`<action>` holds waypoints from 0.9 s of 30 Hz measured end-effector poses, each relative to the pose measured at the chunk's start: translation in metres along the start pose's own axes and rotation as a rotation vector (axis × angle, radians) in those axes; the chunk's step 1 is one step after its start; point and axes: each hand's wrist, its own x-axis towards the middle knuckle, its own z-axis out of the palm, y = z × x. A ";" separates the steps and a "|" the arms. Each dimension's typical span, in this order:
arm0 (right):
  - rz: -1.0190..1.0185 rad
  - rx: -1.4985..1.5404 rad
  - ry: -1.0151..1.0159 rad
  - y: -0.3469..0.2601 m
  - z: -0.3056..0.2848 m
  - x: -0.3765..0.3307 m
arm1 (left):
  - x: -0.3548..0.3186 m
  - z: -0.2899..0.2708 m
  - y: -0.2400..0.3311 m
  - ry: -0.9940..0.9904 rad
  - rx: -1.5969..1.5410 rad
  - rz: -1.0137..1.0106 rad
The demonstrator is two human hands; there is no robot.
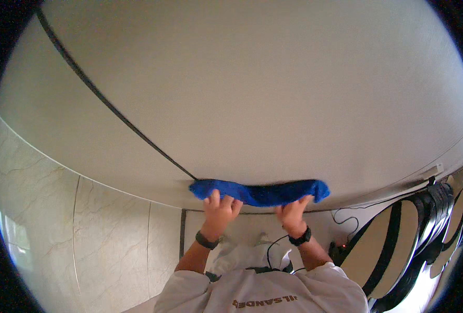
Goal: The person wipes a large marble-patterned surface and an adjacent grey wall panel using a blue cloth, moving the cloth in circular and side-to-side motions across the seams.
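Note:
A blue cloth (257, 194), stretched into a long, narrow strip, spans both hands in front of a large pale surface (273, 99). My left hand (220, 211) grips the cloth's near edge toward its left end, fingers bent over it. Toward the right end, my right hand (294, 213) holds the same edge, its fingers partly hidden by the cloth. The middle sags a little between them. Each wrist wears a dark band.
A dark strip (106, 101) crosses the pale surface and ends at the cloth. Glossy marbled tiles (111, 229) lie to the left. On the right are beige-padded seating with a dark frame (382, 245), a thin black cable (354, 218) and a small red light (344, 245).

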 end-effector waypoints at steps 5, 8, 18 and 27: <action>-0.104 0.216 -0.076 -0.036 0.005 0.021 | 0.029 -0.013 0.002 -0.148 -0.189 0.130; -0.318 -0.088 0.139 -0.061 -0.029 0.047 | 0.058 -0.038 -0.011 0.009 0.024 0.153; -0.272 -0.147 0.159 -0.046 0.030 0.007 | -0.057 0.022 -0.056 -0.090 -0.015 -0.017; -0.536 -0.090 0.249 -0.164 0.023 0.075 | 0.019 -0.042 -0.129 0.038 -0.003 0.061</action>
